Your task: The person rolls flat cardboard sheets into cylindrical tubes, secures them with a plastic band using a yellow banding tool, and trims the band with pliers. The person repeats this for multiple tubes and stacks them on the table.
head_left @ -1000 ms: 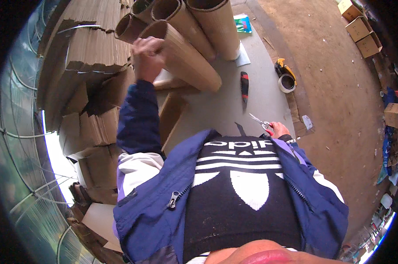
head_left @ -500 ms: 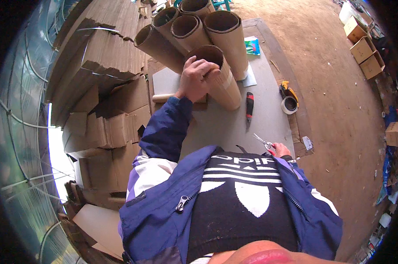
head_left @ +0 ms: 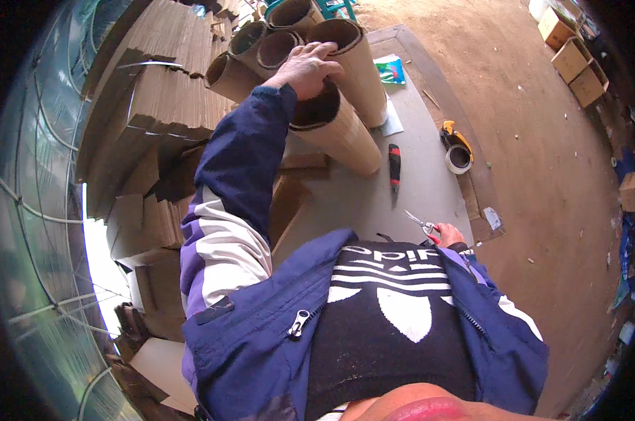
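My left hand point(head_left: 307, 69) reaches over the top of the nearest brown cardboard tube point(head_left: 342, 137). Its fingers are stretched out and its thumb is apart, close to the rim of a taller tube point(head_left: 363, 77); whether the fingertips touch that rim I cannot tell. Several more open-topped tubes stand behind, among them a tube point(head_left: 294, 12) at the back. At the table's front right, my right hand point(head_left: 450, 235) is closed around the red handles of small scissors point(head_left: 420, 221), their metal blades pointing away to the left. A red-and-black handled tool point(head_left: 394, 172) lies between the tubes and the scissors.
On the grey tabletop point(head_left: 422, 126), a yellow tape dispenser point(head_left: 457, 147) lies right, a green packet point(head_left: 391, 71) farther back. Stacked flat cardboard point(head_left: 170, 98) rises at the left beside plastic sheeting point(head_left: 40, 231). Cardboard boxes point(head_left: 577, 70) stand on the floor at far right.
My left hand has moved up and away from the nearest tube's rim toward the tubes behind. That tube now leans more to the left. My right hand still holds the scissors.
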The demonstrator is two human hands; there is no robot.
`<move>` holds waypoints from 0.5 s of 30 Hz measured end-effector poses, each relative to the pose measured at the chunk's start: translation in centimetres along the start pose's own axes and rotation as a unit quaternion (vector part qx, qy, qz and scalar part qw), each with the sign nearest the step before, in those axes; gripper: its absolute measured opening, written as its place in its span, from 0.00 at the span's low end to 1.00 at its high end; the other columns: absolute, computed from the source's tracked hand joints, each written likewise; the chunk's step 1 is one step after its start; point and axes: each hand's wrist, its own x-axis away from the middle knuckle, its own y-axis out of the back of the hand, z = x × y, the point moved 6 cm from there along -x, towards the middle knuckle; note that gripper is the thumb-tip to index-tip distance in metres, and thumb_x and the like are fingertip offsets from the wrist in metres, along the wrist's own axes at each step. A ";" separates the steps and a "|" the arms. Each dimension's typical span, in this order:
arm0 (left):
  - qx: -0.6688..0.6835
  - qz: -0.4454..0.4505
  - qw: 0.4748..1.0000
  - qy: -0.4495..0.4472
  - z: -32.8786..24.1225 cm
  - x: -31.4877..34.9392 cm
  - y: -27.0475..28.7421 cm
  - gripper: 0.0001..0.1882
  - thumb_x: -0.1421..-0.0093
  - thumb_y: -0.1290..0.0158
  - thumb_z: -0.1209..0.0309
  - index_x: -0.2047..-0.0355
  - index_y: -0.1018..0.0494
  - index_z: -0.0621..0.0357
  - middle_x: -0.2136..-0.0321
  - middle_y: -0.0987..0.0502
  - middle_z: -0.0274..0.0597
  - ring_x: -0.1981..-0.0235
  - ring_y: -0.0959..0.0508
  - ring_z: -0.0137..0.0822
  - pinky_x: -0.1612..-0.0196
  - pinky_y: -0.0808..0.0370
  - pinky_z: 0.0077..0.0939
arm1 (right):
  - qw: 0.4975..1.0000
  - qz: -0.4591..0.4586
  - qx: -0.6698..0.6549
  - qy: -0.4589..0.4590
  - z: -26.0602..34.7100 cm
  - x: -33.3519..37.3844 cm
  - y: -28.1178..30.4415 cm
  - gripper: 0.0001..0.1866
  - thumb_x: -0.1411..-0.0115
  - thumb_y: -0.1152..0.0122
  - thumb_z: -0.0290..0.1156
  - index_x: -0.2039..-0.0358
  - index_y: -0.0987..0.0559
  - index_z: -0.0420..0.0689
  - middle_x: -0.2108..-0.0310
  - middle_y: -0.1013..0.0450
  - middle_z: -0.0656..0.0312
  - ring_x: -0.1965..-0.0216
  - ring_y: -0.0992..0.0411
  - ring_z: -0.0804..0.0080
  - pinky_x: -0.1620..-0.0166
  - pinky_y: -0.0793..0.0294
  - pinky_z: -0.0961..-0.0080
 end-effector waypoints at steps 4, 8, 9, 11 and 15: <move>0.024 -0.035 0.996 -0.073 -0.5 -1.4 -0.8 0.18 0.56 0.49 0.84 0.70 0.20 0.45 0.64 0.23 0.28 0.57 0.22 0.31 0.36 0.41 0.34 | 1.000 -0.001 -0.013 -0.002 0.0 0.5 0.2 0.27 0.54 0.28 0.47 0.55 0.23 0.51 0.59 0.26 0.52 0.54 0.27 0.50 0.52 0.27 0.55; 0.008 -0.048 0.988 -0.150 -1.0 -0.9 -1.2 0.13 0.56 0.47 0.81 0.73 0.21 0.45 0.69 0.26 0.30 0.60 0.23 0.30 0.35 0.42 0.30 | 1.000 0.000 -0.020 -0.008 -0.4 0.9 0.4 0.26 0.55 0.28 0.46 0.56 0.23 0.51 0.60 0.26 0.52 0.56 0.27 0.50 0.53 0.27 0.54; 0.028 -0.040 0.988 -0.144 -0.9 -0.7 -1.2 0.13 0.56 0.47 0.81 0.73 0.21 0.46 0.69 0.26 0.30 0.60 0.23 0.30 0.35 0.42 0.30 | 1.000 0.007 -0.010 -0.014 -0.6 0.9 0.3 0.26 0.55 0.28 0.45 0.56 0.23 0.51 0.60 0.26 0.52 0.56 0.27 0.50 0.53 0.27 0.54; 0.047 -0.028 0.990 -0.127 -0.8 -0.4 -1.0 0.12 0.57 0.46 0.80 0.73 0.21 0.46 0.70 0.26 0.29 0.60 0.23 0.30 0.34 0.42 0.31 | 1.000 0.011 -0.014 -0.019 -0.9 0.9 0.3 0.26 0.55 0.28 0.45 0.56 0.23 0.51 0.60 0.26 0.52 0.55 0.27 0.50 0.53 0.27 0.54; 0.042 -0.030 0.978 -0.200 -2.3 0.6 -0.3 0.13 0.58 0.47 0.81 0.73 0.21 0.47 0.69 0.25 0.30 0.59 0.23 0.29 0.34 0.40 0.35 | 1.000 -0.001 0.007 -0.007 -1.0 0.4 0.3 0.26 0.52 0.30 0.49 0.55 0.23 0.52 0.60 0.26 0.51 0.56 0.27 0.48 0.54 0.27 0.53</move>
